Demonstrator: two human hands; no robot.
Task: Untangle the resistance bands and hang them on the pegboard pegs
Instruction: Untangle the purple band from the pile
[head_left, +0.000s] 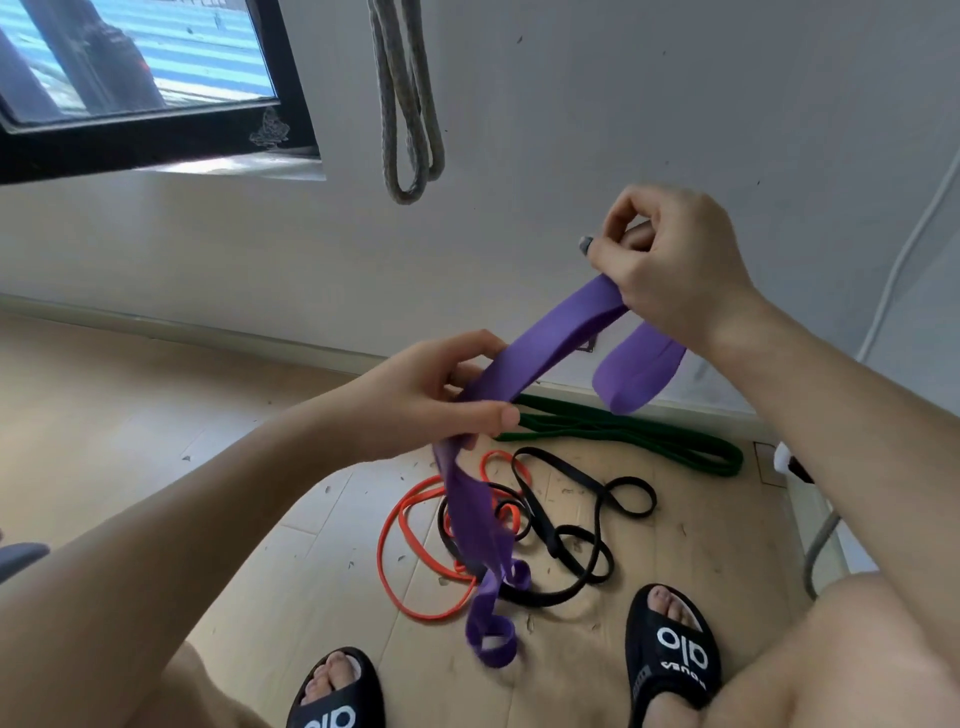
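head | right hand (670, 270) grips purple band (545, 348) high, one end drooping | left hand (426, 400) pinches it lower (tail curls at floor) | orange band (400, 519), black band (582, 519) tangled, green band (649, 436) beside | grey band (410, 104) hangs on wall

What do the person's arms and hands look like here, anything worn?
Both forearms are bare up to the frame edge, with no sleeves showing. The left hand and right hand wear no gloves, and no rings, watch or wristband can be seen. One nail on the right hand's fingers looks painted grey. No markings on either arm.
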